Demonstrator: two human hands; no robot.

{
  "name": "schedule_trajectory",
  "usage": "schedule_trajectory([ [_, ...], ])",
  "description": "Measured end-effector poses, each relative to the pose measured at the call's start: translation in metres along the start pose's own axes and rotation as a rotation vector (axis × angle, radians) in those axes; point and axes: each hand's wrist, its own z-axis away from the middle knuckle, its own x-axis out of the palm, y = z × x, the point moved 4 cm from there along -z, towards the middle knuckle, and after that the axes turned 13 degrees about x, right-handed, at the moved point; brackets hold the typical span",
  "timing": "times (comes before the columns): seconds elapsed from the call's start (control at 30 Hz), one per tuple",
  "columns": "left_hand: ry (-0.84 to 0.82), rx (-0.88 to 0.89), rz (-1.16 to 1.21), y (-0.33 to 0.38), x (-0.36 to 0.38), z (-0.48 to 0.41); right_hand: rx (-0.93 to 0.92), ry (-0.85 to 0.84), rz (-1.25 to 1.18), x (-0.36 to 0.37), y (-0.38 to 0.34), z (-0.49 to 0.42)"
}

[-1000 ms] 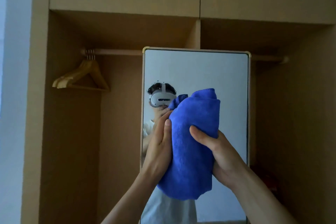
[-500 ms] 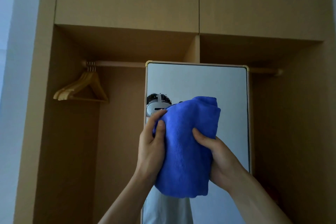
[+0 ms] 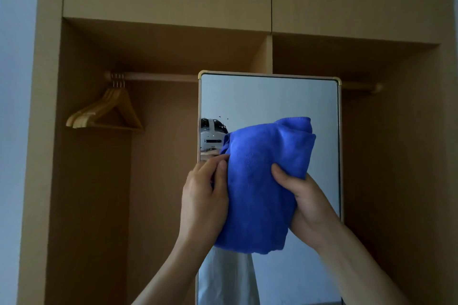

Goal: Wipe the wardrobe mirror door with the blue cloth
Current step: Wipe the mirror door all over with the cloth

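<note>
While both hands grip the blue cloth (image 3: pixel 262 186), the wardrobe mirror door (image 3: pixel 270 99) reflects pale wall.

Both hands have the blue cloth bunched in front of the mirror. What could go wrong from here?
The blue cloth is wadded between the left hand and right hand; a wad may wipe narrowly and skip the dark specks at the left of the mirror door. Its lower end hangs loose and could slip if one hand lets go.

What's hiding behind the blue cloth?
The mirror door shows around the blue cloth, reflecting a headset. The glass right behind the cloth is covered, so unseen.
</note>
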Motion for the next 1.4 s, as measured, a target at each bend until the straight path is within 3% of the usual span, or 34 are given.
schedule_trajectory([
  [0.13,-0.103,-0.136,0.159,-0.002,0.010,0.002,-0.042,0.032,0.051,0.003,-0.004,-0.002],
  [0.33,-0.293,-0.102,0.323,0.016,0.024,0.002,-0.044,0.001,0.019,0.001,-0.004,-0.003],
  [0.53,-0.276,-0.146,0.477,0.011,0.030,-0.002,0.039,-0.164,-0.014,0.002,-0.010,-0.002],
  [0.67,-0.232,-0.173,0.555,0.011,0.038,0.000,0.020,-0.084,0.120,-0.001,-0.013,-0.008],
  [0.77,-0.241,-0.208,0.573,0.013,0.043,-0.001,0.054,-0.124,0.059,-0.002,-0.010,-0.013],
  [0.9,-0.225,-0.193,0.438,0.015,0.042,-0.015,0.055,-0.172,0.054,-0.002,-0.018,-0.016],
  [1.17,-0.164,0.024,0.029,0.014,0.026,-0.032,0.042,0.005,0.216,-0.007,-0.033,-0.037],
  [1.23,-0.124,0.021,-0.014,0.009,0.019,-0.039,-0.011,0.020,0.286,-0.006,-0.039,-0.041],
  [1.4,-0.099,-0.009,-0.146,-0.001,0.006,-0.060,-0.241,0.250,0.617,-0.002,-0.067,-0.055],
])
